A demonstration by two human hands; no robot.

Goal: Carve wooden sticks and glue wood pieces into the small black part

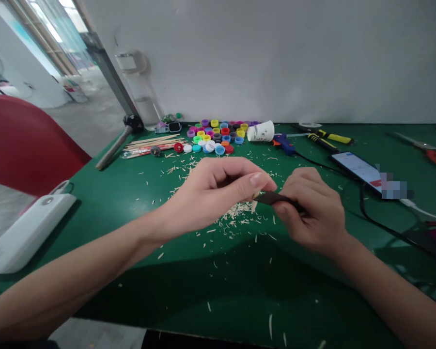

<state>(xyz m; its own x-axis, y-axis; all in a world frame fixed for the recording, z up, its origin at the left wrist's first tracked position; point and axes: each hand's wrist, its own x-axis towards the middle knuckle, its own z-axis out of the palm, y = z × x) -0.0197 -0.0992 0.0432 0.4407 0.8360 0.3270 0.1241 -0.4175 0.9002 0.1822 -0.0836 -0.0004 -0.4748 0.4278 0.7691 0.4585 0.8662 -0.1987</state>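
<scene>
My left hand (223, 186) is closed in a pinch, thumb against forefinger, on a small piece of pale wood (255, 205) that mostly hides behind the fingers. My right hand (310, 208) wraps round a dark, narrow knife (271, 198). Its blade points left and meets the wood at my left fingertips. Pale wood shavings (236, 213) lie heaped and scattered under both hands on the green table (131, 261).
Coloured bottle caps (220, 150), wooden sticks (152, 141) and a tipped paper cup (260, 131) lie at the back. To the right are a glue gun (285, 144), a phone (359, 169), a cable (370, 220) and scissors (421, 144). A white power strip (29, 237) sits left.
</scene>
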